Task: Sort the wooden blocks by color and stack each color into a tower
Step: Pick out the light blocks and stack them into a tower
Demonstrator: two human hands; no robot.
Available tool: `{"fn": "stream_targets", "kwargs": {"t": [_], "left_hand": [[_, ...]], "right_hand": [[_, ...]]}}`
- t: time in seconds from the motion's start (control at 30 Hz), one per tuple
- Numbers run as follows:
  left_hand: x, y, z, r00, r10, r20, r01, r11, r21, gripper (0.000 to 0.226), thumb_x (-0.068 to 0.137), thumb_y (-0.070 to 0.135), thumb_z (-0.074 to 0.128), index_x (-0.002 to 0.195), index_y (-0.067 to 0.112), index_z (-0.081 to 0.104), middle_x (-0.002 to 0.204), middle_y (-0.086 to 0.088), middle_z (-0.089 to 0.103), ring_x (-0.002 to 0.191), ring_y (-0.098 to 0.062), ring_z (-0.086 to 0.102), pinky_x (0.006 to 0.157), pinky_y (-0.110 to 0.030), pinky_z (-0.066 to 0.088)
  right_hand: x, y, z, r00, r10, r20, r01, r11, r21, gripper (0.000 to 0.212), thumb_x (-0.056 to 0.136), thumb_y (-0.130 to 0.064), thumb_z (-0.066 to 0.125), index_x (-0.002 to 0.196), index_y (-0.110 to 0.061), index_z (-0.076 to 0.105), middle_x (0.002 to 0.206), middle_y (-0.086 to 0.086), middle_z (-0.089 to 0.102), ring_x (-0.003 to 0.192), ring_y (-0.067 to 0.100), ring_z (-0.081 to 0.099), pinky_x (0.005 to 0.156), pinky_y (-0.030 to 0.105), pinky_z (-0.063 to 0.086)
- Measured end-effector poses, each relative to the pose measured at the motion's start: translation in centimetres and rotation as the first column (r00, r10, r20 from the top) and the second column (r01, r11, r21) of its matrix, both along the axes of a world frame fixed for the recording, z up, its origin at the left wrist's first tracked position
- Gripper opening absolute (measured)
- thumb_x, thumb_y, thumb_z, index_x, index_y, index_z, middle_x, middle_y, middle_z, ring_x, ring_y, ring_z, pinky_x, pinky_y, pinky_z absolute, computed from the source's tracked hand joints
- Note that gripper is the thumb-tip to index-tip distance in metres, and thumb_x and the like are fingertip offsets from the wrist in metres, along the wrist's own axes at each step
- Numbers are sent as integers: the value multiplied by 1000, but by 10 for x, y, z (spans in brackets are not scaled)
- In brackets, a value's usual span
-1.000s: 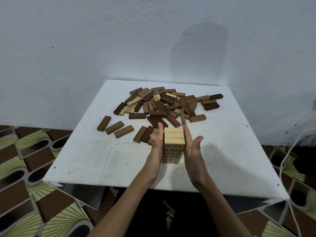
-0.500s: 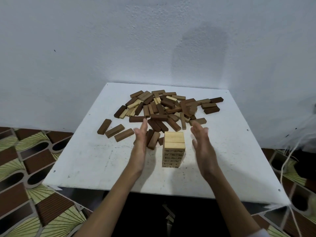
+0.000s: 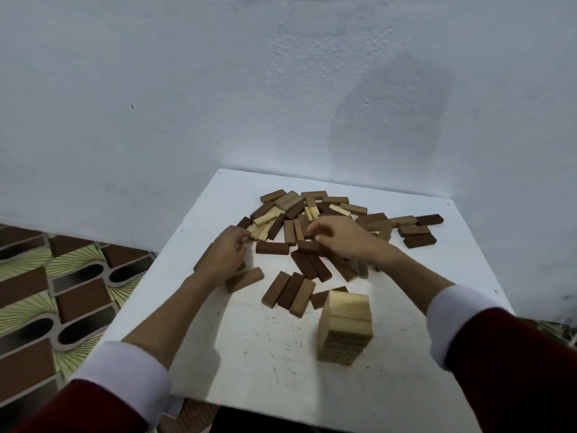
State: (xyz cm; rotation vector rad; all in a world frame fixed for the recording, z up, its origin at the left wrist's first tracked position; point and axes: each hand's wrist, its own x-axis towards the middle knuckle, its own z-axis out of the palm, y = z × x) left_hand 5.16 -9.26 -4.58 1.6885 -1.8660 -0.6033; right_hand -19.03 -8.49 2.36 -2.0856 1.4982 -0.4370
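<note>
Reaching into the pile of mixed blocks (image 3: 315, 220) on the far half of the white table (image 3: 249, 354), both hands work at its near edge. The left hand (image 3: 226, 251) has its fingers curled, its fingertips pinching the near end of a pale block (image 3: 260, 231) at the left side of the pile. The right hand (image 3: 338, 237) is curled over dark blocks in the middle of the pile; whether it grasps one I cannot tell, since the fingers hide what lies under them. A tower of pale blocks (image 3: 345, 328) stands upright near the right forearm, well apart from both hands. Just to its far left lie three brown blocks (image 3: 288, 293) side by side, touching one another. A few darker blocks (image 3: 418, 231) sit at the right fringe of the pile. White cuffs and dark red sleeves (image 3: 512, 370) cover the forearms. Patterned floor tiles (image 3: 56, 292) show to the left of the table.
</note>
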Motion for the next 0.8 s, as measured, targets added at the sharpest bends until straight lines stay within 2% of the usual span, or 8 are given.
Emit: {"fn": "stream_targets", "kwargs": {"t": [0.17,0.33,0.4,0.5,0.57,0.63,0.7,0.8], "left_hand": [[5,-20,-8,971,-134,196,146,988,-49,28,91,2,48,116,4,61,118,-16,56,109,-34,48,85,-32,36],[-2,-26,-8,973,-119,196,140,986,-95,29,92,6,49,119,4,60,110,-14,47,103,-27,40,75,-21,27],[-3,-32,-10,979,-123,163,137,988,-75,29,87,1,52,114,2,62,102,-9,41,100,-29,42,74,-19,27],[-1,-37,-13,980,-149,132,158,985,-66,21,80,-4,57,100,-3,63,105,-9,44,99,-28,47,77,-21,35],[-1,-40,-16,976,-170,137,180,981,-65,19,76,-6,58,94,-5,63,113,-14,52,101,-28,48,81,-22,37],[-1,-43,-19,975,-179,129,187,981,-55,17,74,-6,58,90,-2,62,107,-14,57,97,-28,48,79,-23,37],[-1,-43,-17,976,-185,114,191,981,-41,17,74,-3,60,90,3,59,96,-8,54,93,-25,45,72,-24,34],[-1,-45,-14,976,-196,96,200,979,-29,25,74,4,65,98,6,57,94,1,46,91,-17,39,67,-19,26]], "right_hand": [[36,-41,-7,917,324,-235,-311,946,88,35,92,-1,44,125,-11,53,112,0,52,96,10,47,80,18,35],[53,-73,-22,796,404,-451,-427,903,56,56,88,3,40,142,-13,34,143,7,38,126,23,38,96,34,35],[59,-79,-25,716,407,-567,-464,885,50,49,92,-5,42,140,-14,37,137,6,41,123,25,37,90,35,35],[69,-82,-26,615,359,-702,-514,857,-12,26,95,-20,44,117,-10,54,121,6,49,117,23,39,84,33,31],[75,-83,-28,635,317,-704,-536,837,-106,20,92,-16,48,108,-7,57,116,8,51,113,25,41,84,32,30],[77,-86,-36,726,329,-603,-529,828,-185,30,84,0,50,114,-4,54,121,13,47,115,28,41,87,31,30],[77,-89,-40,788,369,-492,-490,860,-140,52,79,8,48,130,-3,43,130,14,41,120,28,37,90,28,30],[77,-93,-39,774,382,-505,-465,884,-45,64,82,2,51,142,-8,30,133,11,36,122,26,36,85,27,31]]}}
